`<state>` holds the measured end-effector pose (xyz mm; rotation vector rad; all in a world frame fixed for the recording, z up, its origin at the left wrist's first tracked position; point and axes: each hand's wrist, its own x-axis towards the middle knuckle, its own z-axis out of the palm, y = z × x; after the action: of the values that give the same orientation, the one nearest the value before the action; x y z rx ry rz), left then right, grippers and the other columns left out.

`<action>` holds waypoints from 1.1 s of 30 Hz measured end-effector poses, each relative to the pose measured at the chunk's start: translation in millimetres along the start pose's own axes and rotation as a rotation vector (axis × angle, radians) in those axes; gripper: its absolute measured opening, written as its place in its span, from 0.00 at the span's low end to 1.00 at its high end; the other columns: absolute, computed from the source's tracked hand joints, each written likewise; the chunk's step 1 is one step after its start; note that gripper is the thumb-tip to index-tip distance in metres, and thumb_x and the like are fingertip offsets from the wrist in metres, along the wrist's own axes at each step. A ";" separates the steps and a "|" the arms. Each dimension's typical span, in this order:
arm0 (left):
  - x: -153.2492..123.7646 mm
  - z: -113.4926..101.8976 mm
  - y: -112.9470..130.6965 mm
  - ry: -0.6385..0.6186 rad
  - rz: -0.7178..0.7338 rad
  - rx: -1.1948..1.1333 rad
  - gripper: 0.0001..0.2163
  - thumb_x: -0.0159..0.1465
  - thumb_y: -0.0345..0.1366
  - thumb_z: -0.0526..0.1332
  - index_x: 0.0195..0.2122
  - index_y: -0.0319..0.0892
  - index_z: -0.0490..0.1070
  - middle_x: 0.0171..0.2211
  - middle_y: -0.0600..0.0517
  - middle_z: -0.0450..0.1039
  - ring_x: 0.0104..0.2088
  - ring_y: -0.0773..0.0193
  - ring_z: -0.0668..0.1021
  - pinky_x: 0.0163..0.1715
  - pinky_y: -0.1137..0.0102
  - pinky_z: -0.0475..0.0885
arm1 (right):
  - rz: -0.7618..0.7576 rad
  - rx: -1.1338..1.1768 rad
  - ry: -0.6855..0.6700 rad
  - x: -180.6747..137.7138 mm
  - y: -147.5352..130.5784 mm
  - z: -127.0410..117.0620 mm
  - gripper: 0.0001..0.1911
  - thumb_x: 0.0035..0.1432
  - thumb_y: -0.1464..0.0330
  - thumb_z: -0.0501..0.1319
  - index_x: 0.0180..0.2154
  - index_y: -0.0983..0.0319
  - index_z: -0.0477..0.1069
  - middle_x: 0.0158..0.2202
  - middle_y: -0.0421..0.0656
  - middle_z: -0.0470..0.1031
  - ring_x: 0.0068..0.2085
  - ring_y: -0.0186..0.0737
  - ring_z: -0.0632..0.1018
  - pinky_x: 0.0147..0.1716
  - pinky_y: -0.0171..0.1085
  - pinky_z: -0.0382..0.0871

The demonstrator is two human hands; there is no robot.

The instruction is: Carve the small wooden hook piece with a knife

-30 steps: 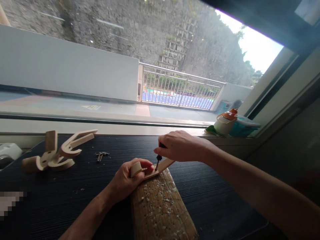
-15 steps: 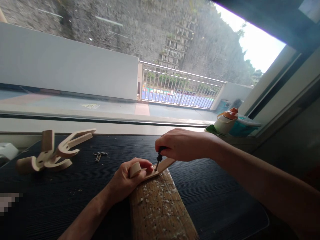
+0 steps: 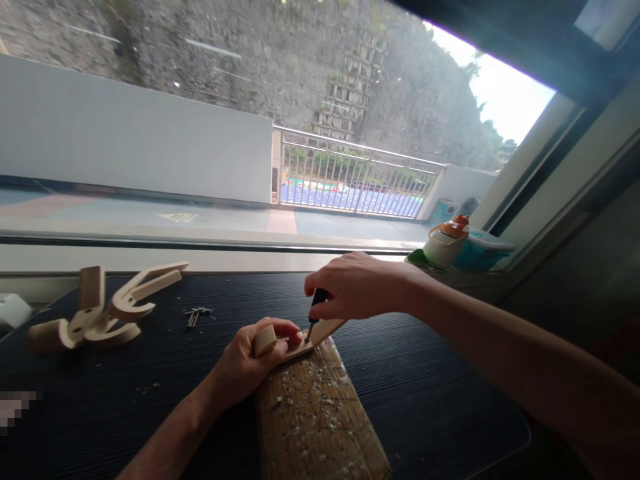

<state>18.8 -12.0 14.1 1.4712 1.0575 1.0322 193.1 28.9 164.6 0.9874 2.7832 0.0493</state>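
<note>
My left hand (image 3: 250, 365) is closed on a pale wooden piece (image 3: 295, 341), pressing it down on the far end of a scarred wooden board (image 3: 320, 420) that is dusted with shavings. My right hand (image 3: 357, 288) grips a small screwdriver (image 3: 314, 313) with a dark handle. Its tip stands on the flat arm of the wooden piece, just right of my left fingers.
Several curved wooden parts (image 3: 105, 310) lie at the left on the black ribbed table (image 3: 125, 393), with a few loose screws (image 3: 195, 315) beside them. A white object (image 3: 13, 309) sits at the far left edge. On the window sill at right stand a white bottle with an orange cap (image 3: 445, 241) and a teal container (image 3: 483, 248).
Both hands keep their grip on the piece and the screwdriver. The whole scene has shifted slightly left and up in view; my right hand has turned a little on the handle.
</note>
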 end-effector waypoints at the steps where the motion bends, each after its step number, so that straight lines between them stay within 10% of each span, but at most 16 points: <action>1: -0.1 -0.1 -0.4 -0.002 -0.005 0.000 0.11 0.56 0.38 0.61 0.38 0.39 0.73 0.36 0.47 0.79 0.38 0.60 0.79 0.40 0.70 0.73 | -0.033 0.030 -0.006 -0.5 0.1 -2.0 0.13 0.53 0.63 0.56 0.38 0.59 0.74 0.31 0.41 0.75 0.29 0.34 0.69 0.25 0.33 0.52; 8: 1.8 -1.5 -4.9 -0.003 -0.012 0.031 0.11 0.56 0.38 0.60 0.38 0.39 0.73 0.36 0.47 0.78 0.38 0.60 0.79 0.39 0.70 0.72 | -0.114 0.091 -0.057 -0.5 -1.5 -3.0 0.10 0.53 0.70 0.55 0.35 0.61 0.74 0.28 0.39 0.74 0.27 0.30 0.66 0.26 0.32 0.54; 23: 1.8 0.0 -4.1 -0.007 -0.001 -0.011 0.11 0.56 0.37 0.60 0.38 0.38 0.72 0.36 0.47 0.78 0.38 0.60 0.79 0.40 0.70 0.73 | 0.058 0.016 0.006 2.4 1.2 6.2 0.20 0.56 0.54 0.51 0.33 0.61 0.74 0.27 0.43 0.74 0.26 0.34 0.67 0.23 0.34 0.52; 33: 3.2 -1.8 -8.8 -0.021 -0.003 -0.008 0.10 0.57 0.37 0.59 0.38 0.39 0.72 0.37 0.47 0.78 0.39 0.60 0.79 0.40 0.70 0.73 | -0.125 -0.024 -0.147 11.0 -8.7 -2.3 0.10 0.50 0.73 0.56 0.33 0.60 0.75 0.27 0.39 0.74 0.25 0.30 0.65 0.25 0.32 0.52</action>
<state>16.9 -7.5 5.9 1.4705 1.0391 1.0159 178.9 29.2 164.2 0.7759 2.6961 -0.0065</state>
